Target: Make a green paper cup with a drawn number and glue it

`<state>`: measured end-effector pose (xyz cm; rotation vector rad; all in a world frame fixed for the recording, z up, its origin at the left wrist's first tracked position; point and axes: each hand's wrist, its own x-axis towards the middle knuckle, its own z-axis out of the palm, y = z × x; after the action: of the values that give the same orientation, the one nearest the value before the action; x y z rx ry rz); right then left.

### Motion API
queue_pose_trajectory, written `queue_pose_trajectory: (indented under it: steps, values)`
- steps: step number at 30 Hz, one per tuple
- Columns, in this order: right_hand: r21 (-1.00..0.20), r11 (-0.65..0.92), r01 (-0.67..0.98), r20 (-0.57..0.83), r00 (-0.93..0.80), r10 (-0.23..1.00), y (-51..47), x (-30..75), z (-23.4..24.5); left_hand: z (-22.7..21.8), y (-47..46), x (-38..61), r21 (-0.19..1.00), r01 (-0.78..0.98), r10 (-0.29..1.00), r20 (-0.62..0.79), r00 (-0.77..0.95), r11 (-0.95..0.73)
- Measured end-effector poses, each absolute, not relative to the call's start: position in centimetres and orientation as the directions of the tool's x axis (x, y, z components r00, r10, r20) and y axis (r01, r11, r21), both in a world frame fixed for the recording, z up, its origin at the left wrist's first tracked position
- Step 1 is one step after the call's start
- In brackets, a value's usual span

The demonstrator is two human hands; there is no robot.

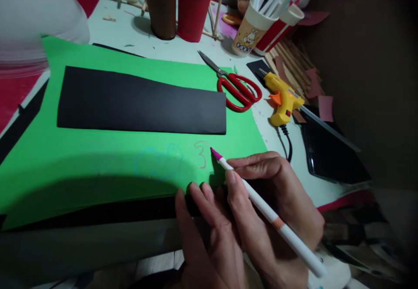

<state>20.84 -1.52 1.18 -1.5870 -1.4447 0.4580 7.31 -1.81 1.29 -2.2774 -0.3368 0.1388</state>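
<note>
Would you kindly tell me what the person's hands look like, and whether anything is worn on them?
The left hand and the right hand are both bare, without gloves. No ring or marking is visible on either. Too little shows past the wrists to tell about sleeves.

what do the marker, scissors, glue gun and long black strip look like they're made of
Marker: probably plastic, from its smooth white barrel.
Scissors: likely metal blades, being grey and thin; smooth red handles, probably plastic.
Glue gun: likely moulded plastic, given its evenly yellow body.
Long black strip: matte, thin and flat; card or foam sheet, can't tell which.
</note>
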Motion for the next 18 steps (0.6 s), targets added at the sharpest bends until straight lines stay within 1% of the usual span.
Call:
queue_pose_trajectory:
  steps: [4,9,12,16,18]
  values:
    - [-0.814,0.104,0.572,0.281,0.230,0.932,-1.63,20.93,1.30,1.09,-2.07,7.52,-0.750,0.193,0.290,0.002,0.957,-0.633]
    - [-0.827,0.099,0.554,0.269,0.235,0.934,-1.74,20.93,1.54,1.18,-2.11,7.55,-0.714,0.249,0.328,0.029,0.944,-0.654]
    - [-0.838,0.085,0.539,0.242,0.228,0.943,-1.82,20.99,1.68,1.24,-1.97,7.49,-0.716,0.226,0.305,0.019,0.952,-0.660]
    - [-0.845,0.063,0.531,0.218,0.235,0.947,-1.89,21.11,1.88,1.22,-1.81,7.43,-0.695,0.266,0.301,0.074,0.951,-0.668]
    - [-0.849,0.059,0.525,0.212,0.235,0.949,-1.78,21.12,1.91,1.17,-1.83,7.42,-0.696,0.268,0.299,0.080,0.951,-0.666]
